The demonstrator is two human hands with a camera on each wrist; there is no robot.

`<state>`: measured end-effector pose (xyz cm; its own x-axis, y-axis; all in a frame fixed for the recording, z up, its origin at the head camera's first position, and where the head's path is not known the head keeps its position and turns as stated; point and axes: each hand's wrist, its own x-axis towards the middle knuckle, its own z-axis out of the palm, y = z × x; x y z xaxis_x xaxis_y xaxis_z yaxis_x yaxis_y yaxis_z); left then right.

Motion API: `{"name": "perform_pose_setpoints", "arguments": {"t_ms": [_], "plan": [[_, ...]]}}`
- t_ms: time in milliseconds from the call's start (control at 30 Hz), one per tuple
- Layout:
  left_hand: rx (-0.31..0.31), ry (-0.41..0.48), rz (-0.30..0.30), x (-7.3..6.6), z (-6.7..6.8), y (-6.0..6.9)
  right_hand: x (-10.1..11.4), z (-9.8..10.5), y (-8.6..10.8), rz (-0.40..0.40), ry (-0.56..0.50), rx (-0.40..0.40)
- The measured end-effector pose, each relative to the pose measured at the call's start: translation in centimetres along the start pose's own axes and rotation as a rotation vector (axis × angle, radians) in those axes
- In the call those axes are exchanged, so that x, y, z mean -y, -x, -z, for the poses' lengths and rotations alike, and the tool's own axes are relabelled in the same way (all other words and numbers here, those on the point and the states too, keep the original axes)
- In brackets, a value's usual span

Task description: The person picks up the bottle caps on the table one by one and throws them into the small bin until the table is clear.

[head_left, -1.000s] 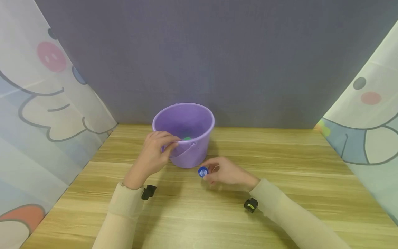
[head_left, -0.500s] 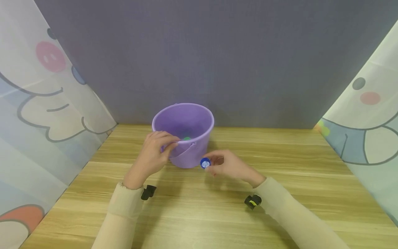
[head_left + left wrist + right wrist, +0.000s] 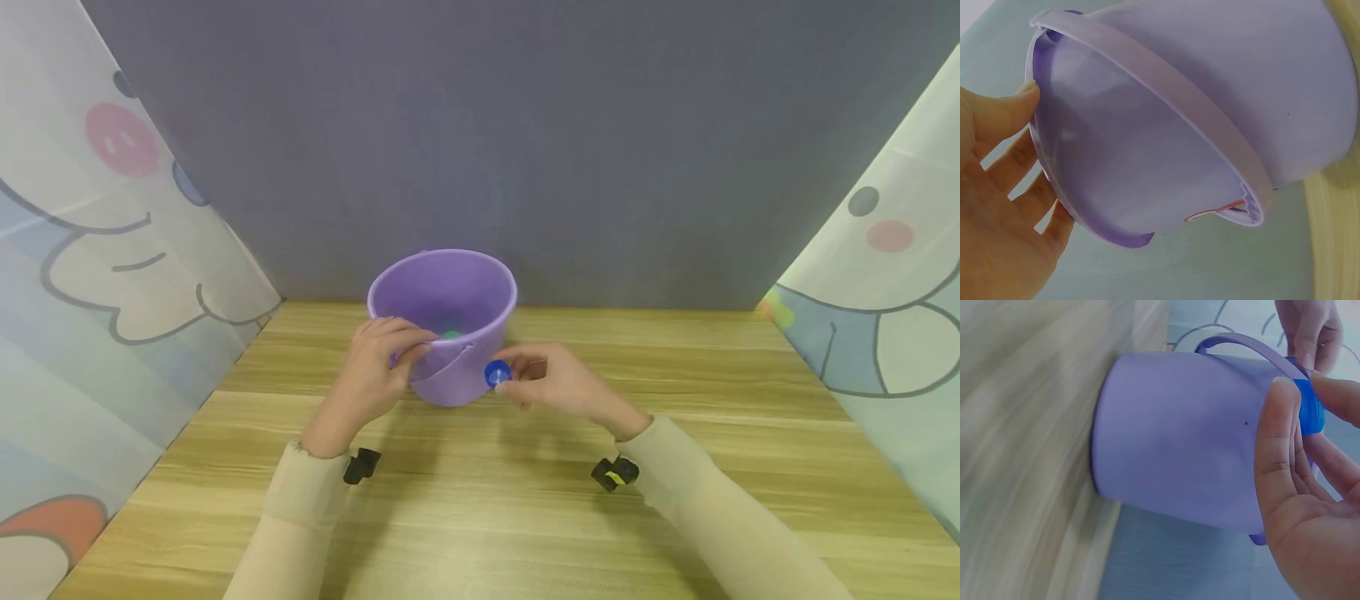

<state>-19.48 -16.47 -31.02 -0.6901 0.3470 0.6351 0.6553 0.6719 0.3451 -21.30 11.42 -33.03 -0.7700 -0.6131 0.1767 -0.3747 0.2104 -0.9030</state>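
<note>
A purple bucket stands upright on the wooden table, its handle hanging down on the near side. My left hand grips the bucket's near-left rim, the thumb outside and the other fingers over the edge. Between thumb and fingertips my right hand pinches a blue bottle cap, raised above the table beside the bucket's right wall. In the right wrist view the cap's ridged side shows. Deep in the bucket lies a small green thing, mostly hidden by the rim.
The wooden table ends at a dark grey panel behind the bucket. Curtains with cartoon prints, a left curtain and a right curtain, hang at both sides. A black wrist camera sits below the right cuff.
My right hand has moved up and slightly right, lifting the blue bottle cap from in front of the bucket to beside its wall. The left hand and bucket have stayed put.
</note>
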Motion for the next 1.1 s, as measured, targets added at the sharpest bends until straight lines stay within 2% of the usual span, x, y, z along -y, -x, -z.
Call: {"name": "perform_pose_setpoints", "arguments": {"t_ms": [200,500,667,1100], "plan": [[-0.019,-0.008,-0.005,-0.3,-0.4,-0.1,0.8,0.6,-0.2,0.025,-0.008,-0.013],[-0.088,-0.025,-0.039,-0.3,-1.3,-0.1,1.6,0.9,-0.8,0.039,-0.015,-0.052],[-0.093,-0.028,-0.047,-0.4,-1.4,-0.2,2.3,1.2,-1.2,0.059,-0.030,-0.074],[-0.082,-0.030,-0.043,-0.6,-1.4,-0.2,3.8,1.8,-2.3,0.017,0.000,-0.144]]}}
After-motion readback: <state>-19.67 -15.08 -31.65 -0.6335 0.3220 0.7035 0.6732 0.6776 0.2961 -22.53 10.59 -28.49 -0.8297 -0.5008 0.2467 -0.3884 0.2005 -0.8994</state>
